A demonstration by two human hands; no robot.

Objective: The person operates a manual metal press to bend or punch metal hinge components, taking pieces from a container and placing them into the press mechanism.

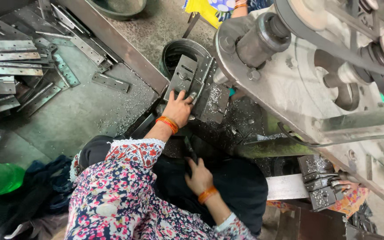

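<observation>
Steel jig plate (pixel 192 82) lies under my left hand (pixel 178 109), fingers spread flat. Below the plate, my right hand (pixel 198 177) curls round a dark handle (pixel 190 153), mostly hidden.

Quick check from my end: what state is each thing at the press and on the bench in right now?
left hand: pressing flat on the metal plate
metal plate: lying on the press bed, tilted
right hand: closed on a dark handle
metal strips: loosely piled on the bench
metal shavings: scattered over the bench
belt: seated on its pulley; motion cannot be told
</observation>
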